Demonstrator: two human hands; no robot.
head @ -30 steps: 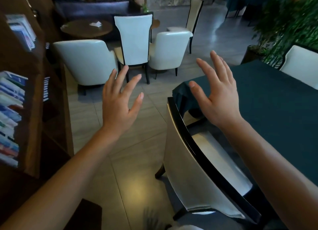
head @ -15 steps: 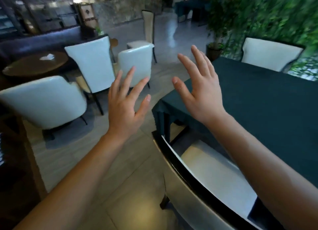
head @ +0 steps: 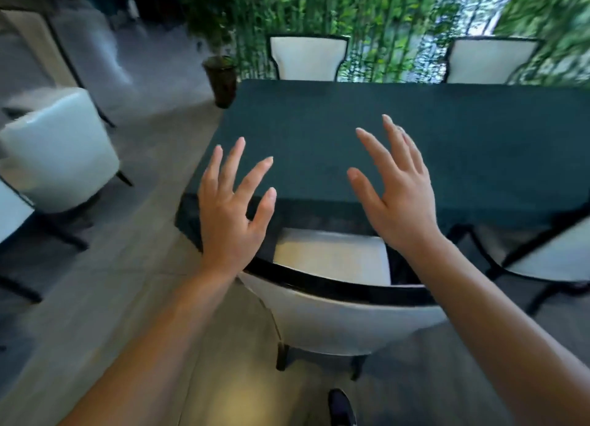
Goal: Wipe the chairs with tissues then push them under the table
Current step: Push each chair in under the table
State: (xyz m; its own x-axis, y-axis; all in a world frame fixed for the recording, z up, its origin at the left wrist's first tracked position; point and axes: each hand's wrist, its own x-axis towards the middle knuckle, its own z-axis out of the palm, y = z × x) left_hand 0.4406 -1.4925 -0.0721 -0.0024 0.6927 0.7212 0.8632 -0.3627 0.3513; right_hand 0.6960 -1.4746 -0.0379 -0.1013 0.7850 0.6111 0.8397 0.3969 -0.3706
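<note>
A white chair with a black rim stands right in front of me, its seat partly under the table with the dark green cloth. My left hand hovers above the chair back's left end, fingers spread, holding nothing. Over the right end, my right hand is raised with its fingers apart and empty. A second white chair sits at the table's near side on the right. Two more chairs stand at the far side. No tissue is in view.
A rounded white armchair and part of another chair stand on the tiled floor at the left. A potted plant sits by the table's far left corner. Green bamboo fills the background. My shoe shows at the bottom.
The view has swung right, from the lounge chairs and bookshelf to face the table squarely. Both hands stay raised and empty, now above the chair back.
</note>
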